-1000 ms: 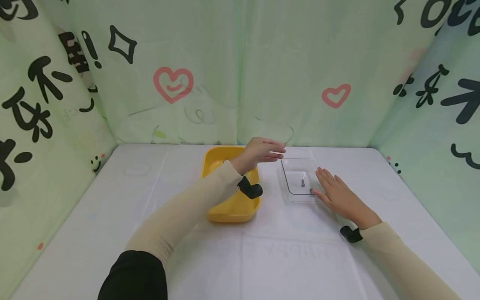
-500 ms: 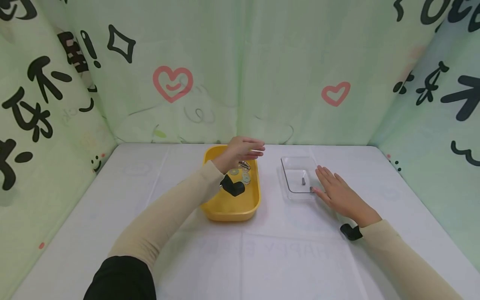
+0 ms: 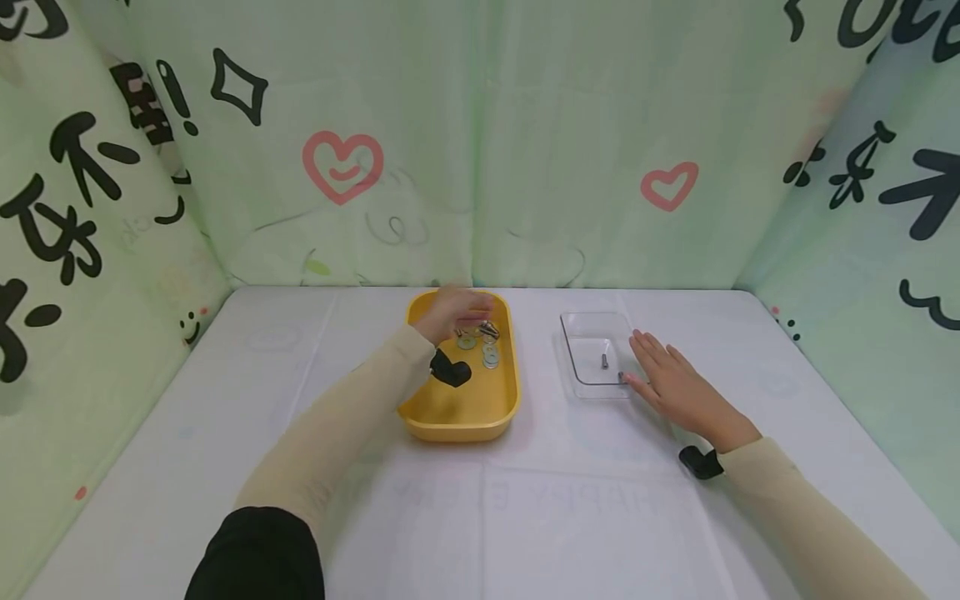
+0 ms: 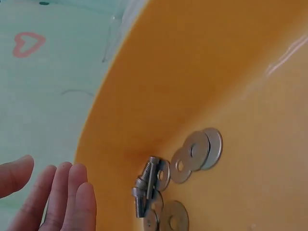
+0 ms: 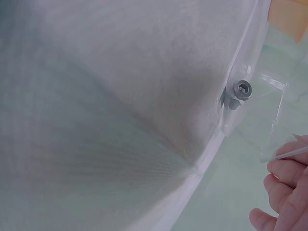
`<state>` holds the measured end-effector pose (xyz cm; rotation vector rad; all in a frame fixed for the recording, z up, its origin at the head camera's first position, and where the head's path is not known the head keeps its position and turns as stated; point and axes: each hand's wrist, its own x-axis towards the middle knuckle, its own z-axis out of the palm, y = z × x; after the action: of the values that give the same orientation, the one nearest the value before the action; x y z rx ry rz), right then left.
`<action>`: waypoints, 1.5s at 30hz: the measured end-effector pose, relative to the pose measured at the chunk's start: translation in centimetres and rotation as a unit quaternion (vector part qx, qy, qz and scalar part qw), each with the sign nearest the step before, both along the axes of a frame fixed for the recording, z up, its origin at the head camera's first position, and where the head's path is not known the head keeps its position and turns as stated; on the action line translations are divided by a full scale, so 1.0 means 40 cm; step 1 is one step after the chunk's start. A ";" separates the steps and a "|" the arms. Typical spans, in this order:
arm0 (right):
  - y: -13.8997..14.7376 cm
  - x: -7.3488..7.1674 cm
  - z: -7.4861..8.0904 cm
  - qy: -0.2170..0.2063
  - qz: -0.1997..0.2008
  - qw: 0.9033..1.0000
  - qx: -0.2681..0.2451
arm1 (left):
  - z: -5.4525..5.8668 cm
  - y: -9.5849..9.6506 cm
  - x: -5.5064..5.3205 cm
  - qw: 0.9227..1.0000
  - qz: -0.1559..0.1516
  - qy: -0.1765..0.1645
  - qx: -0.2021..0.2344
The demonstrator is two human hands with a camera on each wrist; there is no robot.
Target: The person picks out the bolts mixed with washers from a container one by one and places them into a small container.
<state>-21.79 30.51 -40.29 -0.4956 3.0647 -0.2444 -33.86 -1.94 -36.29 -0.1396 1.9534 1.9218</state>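
White tablecloth (image 3: 480, 525): lower frame.
Left hand (image 3: 453, 312): yours, fingers straight, empty, above washers (image 4: 202, 150) in yellow tray (image 3: 480, 408), centre.
Right hand (image 3: 684, 398): yours, fingers straight, ungripping, at clear box (image 3: 596, 384), right of centre.

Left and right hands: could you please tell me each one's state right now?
Left hand: open, nothing seen in it, at the yellow tray.
Right hand: open, beside the clear box.
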 end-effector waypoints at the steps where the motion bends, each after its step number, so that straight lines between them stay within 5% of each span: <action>1: 0.000 0.000 0.000 0.000 0.000 1.000 0.000 | -0.007 -0.003 -0.003 1.000 0.002 0.003 -0.003; 8: -0.001 0.001 -0.001 0.000 -0.003 1.000 0.002 | -0.045 -0.014 -0.016 1.000 0.004 0.015 -0.007; 19: -0.001 0.001 -0.002 0.006 0.000 1.000 0.001 | -0.051 0.003 -0.026 0.998 0.032 -0.041 -0.034; 21: -0.002 0.001 -0.001 0.008 0.000 1.000 0.002 | -0.077 0.001 -0.042 0.998 0.034 -0.038 -0.035; 25: -0.004 0.002 0.005 0.006 0.001 1.000 0.001 | -0.233 -0.004 -0.181 0.999 0.016 -0.025 -0.020; 28: -0.004 0.003 0.008 0.004 0.002 1.000 0.002 | -0.320 -0.006 -0.263 1.000 0.005 -0.016 -0.017; 30: -0.004 0.003 0.009 0.003 0.002 1.000 0.004 | -0.285 -0.006 -0.230 0.999 0.010 -0.020 -0.031; 36: -0.002 0.004 0.007 0.003 0.003 1.000 0.001 | -0.111 0.000 -0.069 0.996 0.035 -0.041 -0.069; 39: -0.001 0.004 0.004 0.005 0.004 1.000 -0.002 | -0.088 -0.001 -0.046 0.996 0.024 -0.050 -0.065; 45: 0.002 0.003 0.000 0.004 0.003 1.000 -0.004 | -0.086 0.003 -0.049 0.995 -0.015 -0.069 -0.072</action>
<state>-21.68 30.60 -40.30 -0.5057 3.0703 -0.2555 -35.82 -1.83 -39.71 -0.2734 1.9879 1.7038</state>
